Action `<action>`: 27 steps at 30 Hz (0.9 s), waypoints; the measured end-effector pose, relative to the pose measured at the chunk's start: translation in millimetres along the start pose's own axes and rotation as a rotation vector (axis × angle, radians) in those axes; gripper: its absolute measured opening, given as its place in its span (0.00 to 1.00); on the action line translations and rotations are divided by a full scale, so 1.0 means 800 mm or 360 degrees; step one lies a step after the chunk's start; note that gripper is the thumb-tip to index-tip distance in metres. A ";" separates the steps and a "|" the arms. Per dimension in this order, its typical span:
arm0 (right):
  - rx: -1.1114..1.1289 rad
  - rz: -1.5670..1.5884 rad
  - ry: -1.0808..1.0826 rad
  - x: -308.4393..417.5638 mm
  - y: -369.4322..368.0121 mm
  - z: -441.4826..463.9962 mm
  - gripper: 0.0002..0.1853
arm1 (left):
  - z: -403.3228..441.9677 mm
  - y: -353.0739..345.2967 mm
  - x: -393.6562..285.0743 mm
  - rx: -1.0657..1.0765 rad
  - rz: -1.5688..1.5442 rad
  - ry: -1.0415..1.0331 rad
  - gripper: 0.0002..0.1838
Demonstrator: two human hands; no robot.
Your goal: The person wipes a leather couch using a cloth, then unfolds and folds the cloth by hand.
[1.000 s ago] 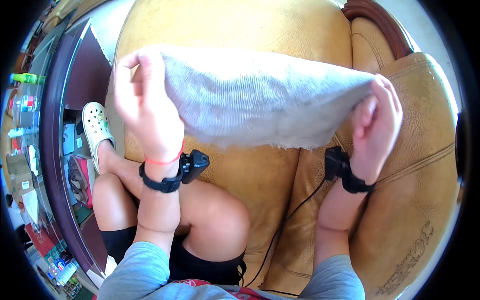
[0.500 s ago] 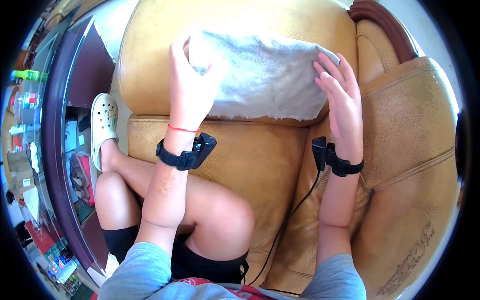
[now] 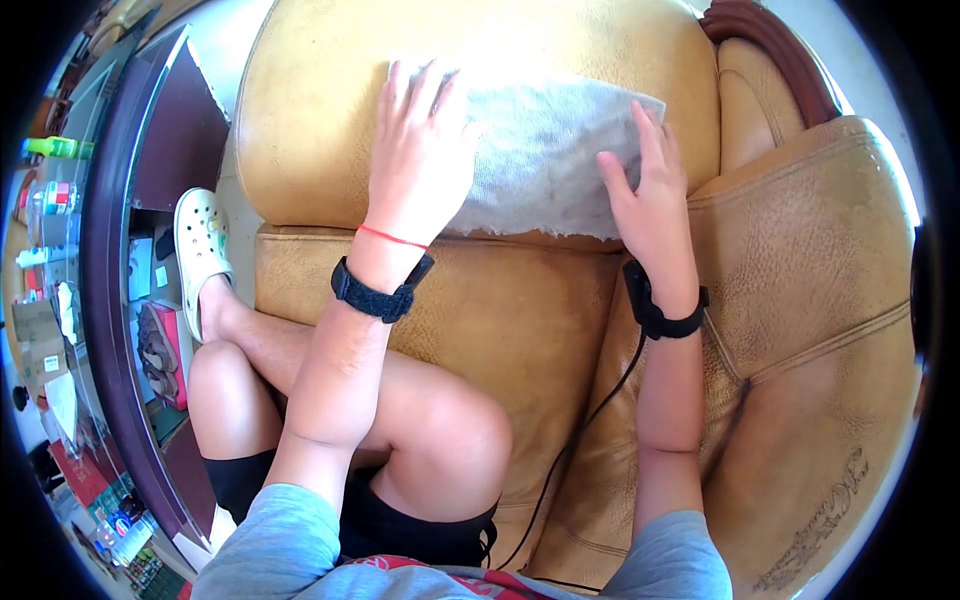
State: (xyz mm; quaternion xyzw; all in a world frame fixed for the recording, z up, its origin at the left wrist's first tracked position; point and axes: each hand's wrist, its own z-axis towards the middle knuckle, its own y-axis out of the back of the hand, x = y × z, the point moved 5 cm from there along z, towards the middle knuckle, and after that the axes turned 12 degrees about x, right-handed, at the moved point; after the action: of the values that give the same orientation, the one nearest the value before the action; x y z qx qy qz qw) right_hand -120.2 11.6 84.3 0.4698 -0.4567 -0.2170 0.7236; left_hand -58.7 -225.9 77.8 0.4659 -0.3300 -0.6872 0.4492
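A pale grey cloth (image 3: 545,160) lies spread over the far seat cushion, its frayed near edge hanging close to the seam. My left hand (image 3: 420,160) rests palm down across the cloth's left end, fingers stretched and apart, covering that edge. At the right end, my right hand (image 3: 650,190) touches the cloth with its thumb and fingers spread; the cloth's far right corner shows just past its fingertips. Neither hand grips the fabric.
I sit on a tan leather sofa (image 3: 480,300) with a wooden armrest trim (image 3: 775,50) at far right. Left of me stands a dark cabinet (image 3: 165,140) with bottles and boxes about it. A black cable (image 3: 590,420) runs from my right wristband.
My left hand has turned from a sideways hold to lying flat on the cloth, slightly rightward. My right hand has shifted left and turned inward. The cloth's left end now lies flatter.
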 end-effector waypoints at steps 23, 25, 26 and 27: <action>0.0077 -0.0145 -0.0395 0.006 0.022 -0.005 0.11 | -0.014 0.045 -0.018 0.0388 -0.0310 0.0763 0.23; 0.0004 -0.0174 -0.0368 0.007 0.025 -0.006 0.09 | -0.015 0.038 -0.014 0.0310 -0.0292 0.0701 0.20; -0.0042 -0.0192 -0.0361 0.010 0.028 -0.007 0.08 | -0.016 0.038 -0.013 0.0271 -0.0282 0.0672 0.19; -0.0089 -0.0210 -0.0353 0.013 0.032 -0.007 0.07 | -0.016 0.036 -0.012 0.0345 -0.0289 0.0694 0.18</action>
State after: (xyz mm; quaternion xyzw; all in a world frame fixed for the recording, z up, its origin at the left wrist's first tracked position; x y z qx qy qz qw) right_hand -113.4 18.3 111.0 0.4515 -0.4958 -0.3275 0.6656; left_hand -35.9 -228.5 102.0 0.6761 -0.2538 -0.5686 0.3938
